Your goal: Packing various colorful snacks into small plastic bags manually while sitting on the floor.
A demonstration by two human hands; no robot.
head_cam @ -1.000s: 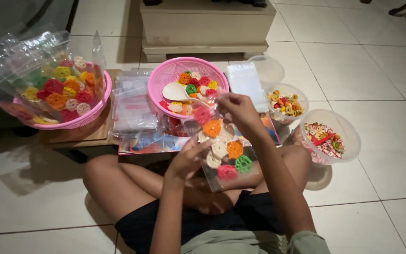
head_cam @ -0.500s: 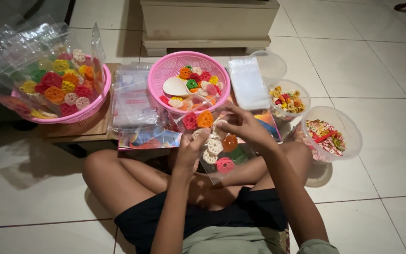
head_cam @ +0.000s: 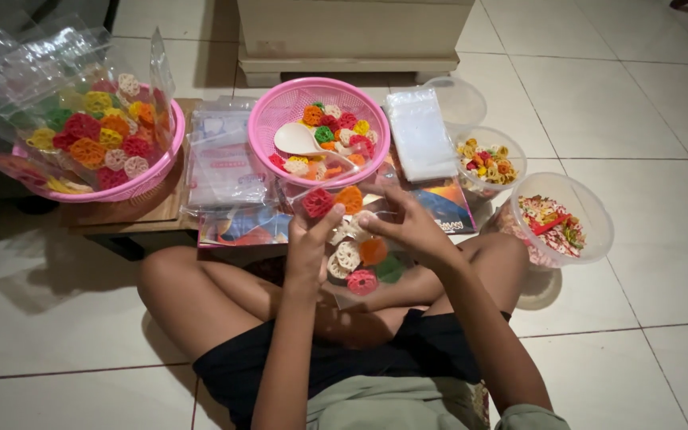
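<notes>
Head view: left hand [head_cam: 308, 247] grips the left edge of a clear plastic bag of flower-shaped crackers [head_cam: 352, 255], right hand [head_cam: 409, 227] pinches its top right. Bag's long axis runs lap-to-basket; pink basket [head_cam: 268, 119] sits just beyond.

We see a clear plastic bag [head_cam: 352, 239] of coloured flower-shaped crackers just in front of the middle pink basket [head_cam: 268, 131], pinched between both hands. Left of that basket lies a stack of flat clear bags [head_cam: 224, 167]; right of it, a white-clear bag bundle [head_cam: 420, 135]. Filled clear bags [head_cam: 81, 119] sit further left.
</notes>
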